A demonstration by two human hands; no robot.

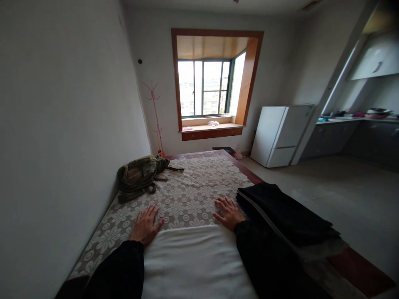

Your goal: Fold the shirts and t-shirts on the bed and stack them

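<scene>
A flat white cloth (196,261) lies at the near end of the table, its lower part cut off by the frame. Beside its far left corner, my left hand (146,226) rests with fingers spread on the flowered lace tablecloth (193,193). My right hand (229,212) is at the far right corner, palm down and fingers apart, holding nothing. Just right of it is a stack of folded black cloth (285,211), partly hidden by my dark sleeve.
An olive-green backpack (140,176) lies against the left wall. Behind the table stand a pink coat rack (156,110) and a window with a wooden frame (249,89). A white refrigerator (280,135) stands at the right, before a kitchen counter (339,133).
</scene>
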